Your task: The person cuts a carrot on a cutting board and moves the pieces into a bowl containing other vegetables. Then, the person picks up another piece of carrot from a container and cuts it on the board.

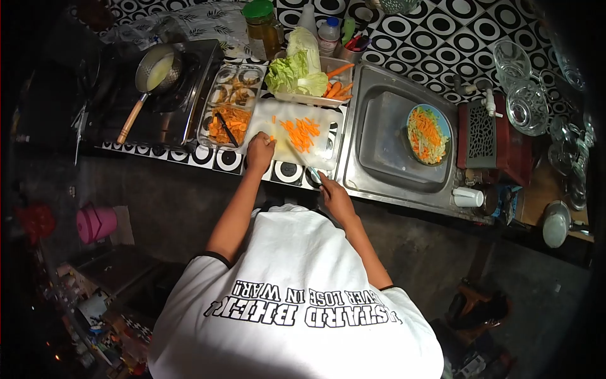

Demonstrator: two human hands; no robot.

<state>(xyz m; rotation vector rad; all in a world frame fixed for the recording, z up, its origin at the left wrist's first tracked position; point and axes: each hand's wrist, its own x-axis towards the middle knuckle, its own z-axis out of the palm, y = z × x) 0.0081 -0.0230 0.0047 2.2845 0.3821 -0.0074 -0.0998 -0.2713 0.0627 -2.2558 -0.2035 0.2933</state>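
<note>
My left hand [260, 151] is at the left edge of a translucent cutting board [331, 136], fingers closed on a small piece of carrot [272, 138] that is mostly hidden. A knife [314, 172] with a light-coloured handle is gripped in my right hand [337, 199] at the board's front edge; its blade points up and left over the board. Cut carrot sticks [300, 134] lie in a loose pile in the middle of the board.
Left of the board are a glass container of carrot peelings [230, 126] with a black peeler and a stove [183, 95] with a saucepan [151, 72]. Behind it, a tray holds lettuce [297, 76] and carrots [338, 88]. A bowl of shredded vegetables [428, 134] is in the sink [356, 174].
</note>
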